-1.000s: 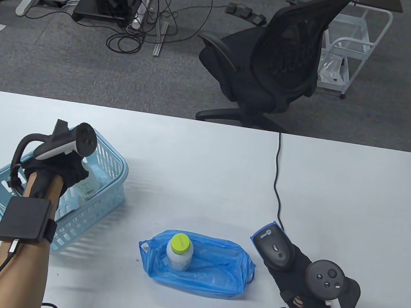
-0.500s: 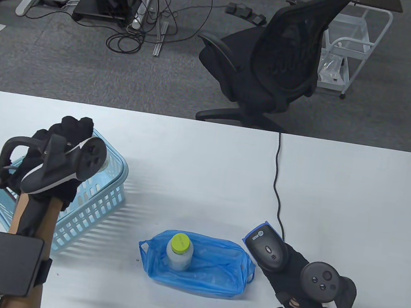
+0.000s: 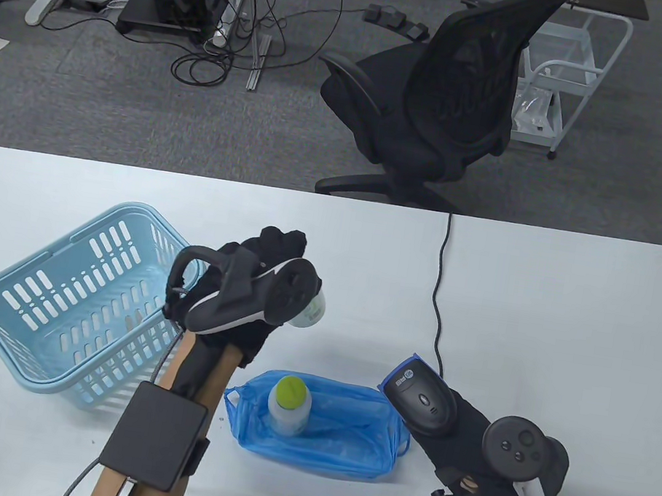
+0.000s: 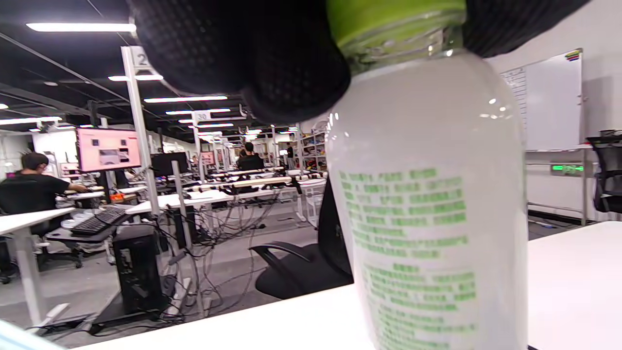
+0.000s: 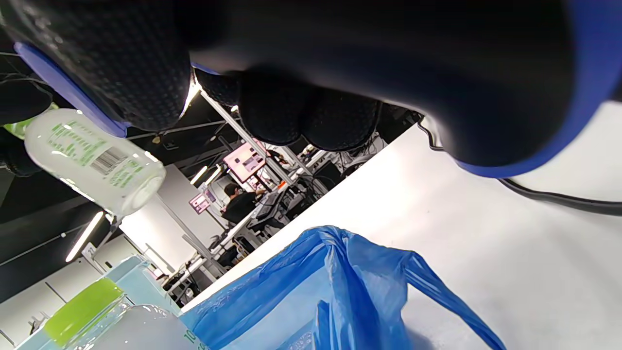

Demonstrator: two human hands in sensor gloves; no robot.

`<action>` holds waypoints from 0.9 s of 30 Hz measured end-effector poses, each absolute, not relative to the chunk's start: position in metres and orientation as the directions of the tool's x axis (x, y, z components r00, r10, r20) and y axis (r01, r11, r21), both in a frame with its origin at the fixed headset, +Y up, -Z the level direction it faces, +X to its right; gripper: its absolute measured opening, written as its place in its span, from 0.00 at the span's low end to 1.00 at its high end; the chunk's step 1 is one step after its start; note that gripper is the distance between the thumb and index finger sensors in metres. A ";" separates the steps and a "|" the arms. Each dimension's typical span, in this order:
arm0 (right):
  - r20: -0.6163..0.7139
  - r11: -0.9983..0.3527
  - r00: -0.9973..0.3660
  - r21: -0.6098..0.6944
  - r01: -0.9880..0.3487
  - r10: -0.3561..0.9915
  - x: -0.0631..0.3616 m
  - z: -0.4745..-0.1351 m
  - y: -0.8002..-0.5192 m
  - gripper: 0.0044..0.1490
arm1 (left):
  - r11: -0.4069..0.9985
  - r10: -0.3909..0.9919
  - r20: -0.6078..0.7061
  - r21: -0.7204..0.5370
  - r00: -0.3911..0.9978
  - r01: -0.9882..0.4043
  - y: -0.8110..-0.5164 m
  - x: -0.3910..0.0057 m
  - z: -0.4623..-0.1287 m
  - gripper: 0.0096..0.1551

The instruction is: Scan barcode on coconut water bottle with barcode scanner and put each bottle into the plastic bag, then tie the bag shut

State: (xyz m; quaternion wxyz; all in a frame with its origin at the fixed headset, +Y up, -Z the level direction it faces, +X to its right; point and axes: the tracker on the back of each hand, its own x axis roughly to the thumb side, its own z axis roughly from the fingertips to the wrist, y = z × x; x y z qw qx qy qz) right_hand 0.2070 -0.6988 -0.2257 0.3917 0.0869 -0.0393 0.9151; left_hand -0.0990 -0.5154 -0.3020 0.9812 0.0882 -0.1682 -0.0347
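Observation:
My left hand [image 3: 273,255] grips a coconut water bottle [image 3: 310,310] by its neck, holding it in the air between the basket and the bag. In the left wrist view the bottle [image 4: 427,218] hangs from its green cap [image 4: 388,19], the printed label facing the camera. My right hand [image 3: 459,432] holds the black barcode scanner [image 3: 422,397], its head pointing up-left toward that bottle. The right wrist view shows the held bottle [image 5: 92,158] with its barcode visible. A blue plastic bag [image 3: 352,441] lies open at front centre, and a second green-capped bottle [image 3: 288,406] stands in it.
A light blue basket [image 3: 49,305] sits tilted at the left with nothing visible in it. The scanner's black cable [image 3: 441,277] runs from the far table edge down to the right hand. A black office chair [image 3: 426,107] stands beyond the far edge.
My left hand lifted the bottle out of the basket and carried it right, to above the bag's left end. The right hand with the scanner shifted slightly left.

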 end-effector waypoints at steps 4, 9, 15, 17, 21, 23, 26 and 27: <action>0.190 -0.665 -0.651 0.008 -0.747 0.735 0.209 -0.227 -0.702 0.27 | 0.987 -0.057 0.351 0.160 0.935 0.000 -0.521 -0.079 -0.300 0.41; 0.211 -0.639 -0.622 0.018 -0.769 0.754 0.209 -0.228 -0.702 0.26 | 0.990 -0.044 0.364 0.140 0.930 -0.008 -0.524 -0.061 -0.298 0.41; 0.208 -0.662 -0.645 0.015 -0.750 0.735 0.208 -0.228 -0.701 0.25 | 0.991 -0.043 0.380 0.130 0.924 -0.008 -0.527 -0.053 -0.298 0.41; 0.196 -0.659 -0.646 0.003 -0.752 0.738 0.210 -0.228 -0.701 0.26 | 0.991 -0.051 0.397 0.131 0.917 -0.002 -0.529 -0.053 -0.296 0.41; 0.150 -0.655 -0.654 -0.055 -0.754 0.741 0.215 -0.227 -0.702 0.28 | 0.993 -0.061 0.463 0.116 0.885 0.008 -0.533 -0.050 -0.288 0.41; 0.110 -0.660 -0.666 -0.089 -0.746 0.738 0.219 -0.227 -0.703 0.29 | 0.995 -0.076 0.524 0.098 0.848 0.028 -0.539 -0.045 -0.281 0.40; 0.051 -0.665 -0.674 -0.123 -0.736 0.737 0.225 -0.227 -0.706 0.30 | 0.996 -0.087 0.625 0.050 0.775 0.071 -0.551 -0.034 -0.267 0.39; 0.038 -0.665 -0.674 -0.132 -0.736 0.738 0.226 -0.228 -0.707 0.30 | 0.996 -0.087 0.642 0.034 0.762 0.084 -0.555 -0.031 -0.264 0.39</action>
